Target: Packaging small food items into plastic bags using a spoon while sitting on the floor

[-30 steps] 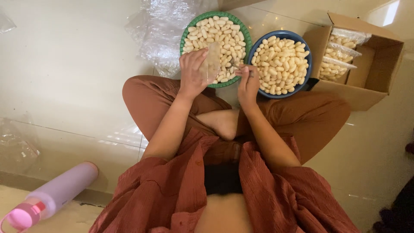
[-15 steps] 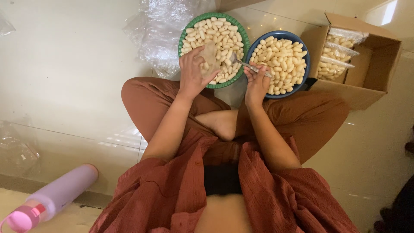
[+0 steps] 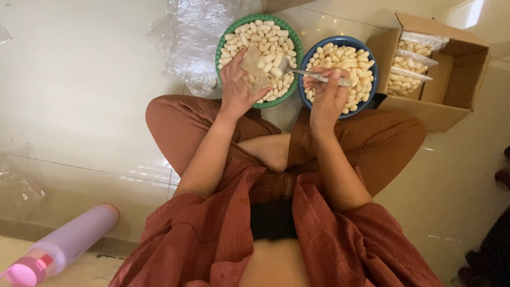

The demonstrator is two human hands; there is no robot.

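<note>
Since a moment ago the spoon (image 3: 311,75) has swung left, its bowl now at the mouth of the small clear bag (image 3: 254,68).

The left hand (image 3: 237,87) pinches the bag over the green bowl (image 3: 289,37) of pale cocoons; the right hand (image 3: 326,93) is closed around the spoon handle above the blue bowl (image 3: 372,79). Both bowls sit on the floor before the crossed legs, a cardboard box (image 3: 451,79) of filled bags just beside the blue one.

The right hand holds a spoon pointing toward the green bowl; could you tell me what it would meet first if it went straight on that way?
Most likely the small clear bag that the left hand holds over the green bowl; the spoon tip in the right hand is already beside it, though depth is unclear.
</note>
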